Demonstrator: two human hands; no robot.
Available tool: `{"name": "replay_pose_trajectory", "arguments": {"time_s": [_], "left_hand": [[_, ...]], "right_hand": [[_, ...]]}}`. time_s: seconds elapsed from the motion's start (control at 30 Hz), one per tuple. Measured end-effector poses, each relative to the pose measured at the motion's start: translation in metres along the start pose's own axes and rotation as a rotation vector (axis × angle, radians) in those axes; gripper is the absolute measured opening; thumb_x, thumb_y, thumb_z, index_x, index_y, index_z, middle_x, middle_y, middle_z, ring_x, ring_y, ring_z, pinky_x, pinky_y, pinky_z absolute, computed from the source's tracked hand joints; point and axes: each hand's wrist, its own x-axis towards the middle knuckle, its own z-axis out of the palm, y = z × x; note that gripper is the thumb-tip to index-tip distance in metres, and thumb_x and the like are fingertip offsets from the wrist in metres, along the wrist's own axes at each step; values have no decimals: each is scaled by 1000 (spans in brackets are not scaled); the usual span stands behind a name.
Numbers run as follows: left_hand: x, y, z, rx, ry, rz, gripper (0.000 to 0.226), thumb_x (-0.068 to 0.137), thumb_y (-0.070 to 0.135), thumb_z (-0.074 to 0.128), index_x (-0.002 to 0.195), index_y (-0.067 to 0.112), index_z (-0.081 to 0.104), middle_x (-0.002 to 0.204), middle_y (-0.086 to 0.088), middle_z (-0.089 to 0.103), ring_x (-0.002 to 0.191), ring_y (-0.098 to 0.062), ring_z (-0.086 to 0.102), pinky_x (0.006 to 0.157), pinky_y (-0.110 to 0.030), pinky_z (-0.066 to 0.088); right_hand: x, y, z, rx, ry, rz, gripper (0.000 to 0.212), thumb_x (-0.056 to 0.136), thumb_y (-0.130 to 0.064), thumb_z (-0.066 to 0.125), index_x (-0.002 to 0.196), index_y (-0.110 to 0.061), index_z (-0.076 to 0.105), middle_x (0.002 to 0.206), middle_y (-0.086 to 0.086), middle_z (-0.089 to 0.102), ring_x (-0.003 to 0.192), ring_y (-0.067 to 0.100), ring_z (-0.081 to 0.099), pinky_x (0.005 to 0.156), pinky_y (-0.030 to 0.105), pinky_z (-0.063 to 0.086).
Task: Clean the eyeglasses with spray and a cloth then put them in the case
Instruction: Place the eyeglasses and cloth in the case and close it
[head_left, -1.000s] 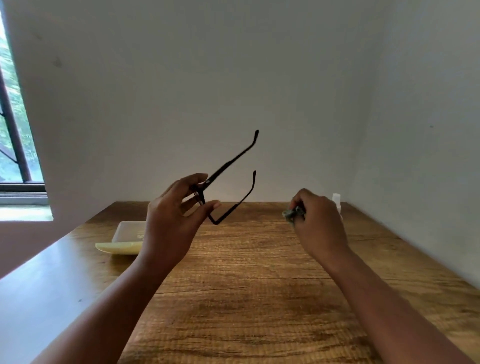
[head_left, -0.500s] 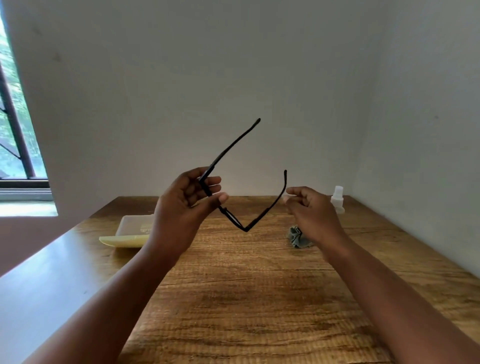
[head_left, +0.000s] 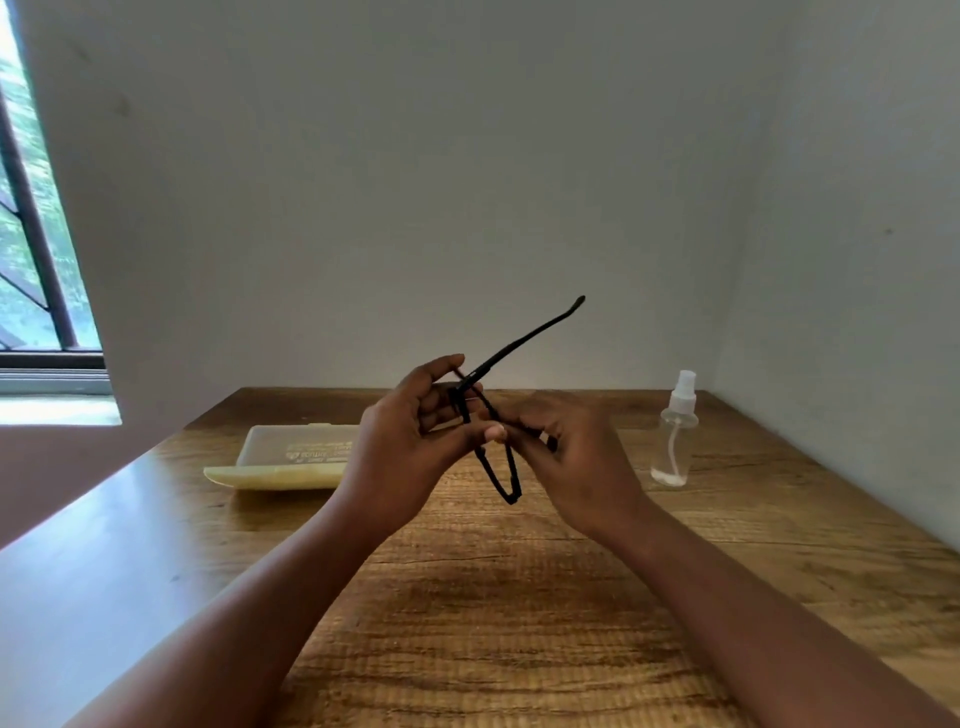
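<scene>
Eyeglasses (head_left: 511, 470), black, are pinched between left hand (head_left: 410, 447) and right hand (head_left: 582, 462); printing on the open case (head_left: 291, 457), far left, is unreadable.

There is one view only, from the person's head, looking forward and slightly down across the brown wooden table (head_left: 493, 613) toward the plain grey wall (head_left: 415, 182). Both forearms sit close; a window (head_left: 31, 249) edges the left.

left hand (head_left: 410, 447) bare | right hand (head_left: 582, 467) bare | forearms unsleeved
</scene>
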Motion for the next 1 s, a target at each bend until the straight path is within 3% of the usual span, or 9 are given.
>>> {"name": "replay_pose_trajectory", "arguments": {"time_s": [0.17,0.3,0.4,0.5,0.6,0.73,0.9,1.0], "left_hand": [[0,2,-2,25,11,12,91,65,26,80,145,24,37,106,0,74,99,-10,71,86,-31,58],[1,5,-5,28,-15,20,83,67,27,80,142,29,42,108,-3,72,101,-14,71,86,-38,59],[0,7,-8,31,-74,27,78,69,26,80,139,29,46,111,-5,72,104,-17,70,88,-44,58],[-3,11,-7,30,-121,36,77,69,28,80,139,27,47,113,-4,71,107,-16,69,91,-44,56],[-4,12,-6,6,-143,31,76,69,24,79,138,23,48,113,-6,71,107,-17,69,91,-43,57],[-3,12,-5,-59,-109,4,67,69,15,78,131,16,53,110,-8,73,102,-18,71,87,-38,58],[0,13,-7,-157,27,11,61,71,12,76,128,10,53,108,-10,73,102,-20,71,87,-34,57],[2,13,-11,-238,110,-1,59,75,10,74,129,8,51,106,-14,72,101,-23,71,89,-34,56]], "right_hand": [[0,0,5,-177,-22,-90,29,99,-32,48,114,-23,71,86,-11,55,85,8,47,67,28,41],[7,0,-13,-145,302,-15,12,97,-14,58,107,-11,65,100,-3,59,84,8,55,68,21,46],[11,8,-32,-210,458,18,32,92,0,59,122,-9,53,120,3,49,82,6,55,67,15,49],[13,17,-46,-285,420,-33,57,91,4,58,143,-13,42,141,4,37,93,4,54,72,4,46],[14,22,-49,-329,333,-103,56,94,0,58,146,-15,43,147,2,36,108,5,54,80,2,43],[13,27,-48,-368,318,-130,31,98,-5,53,128,-8,61,122,4,57,106,16,60,90,14,44],[10,32,-38,-332,142,-122,24,95,-5,54,113,-8,69,102,3,65,95,19,63,80,37,54],[7,28,-22,-302,2,-119,25,93,-3,54,112,-9,70,98,2,66,88,21,63,73,42,55]]}}
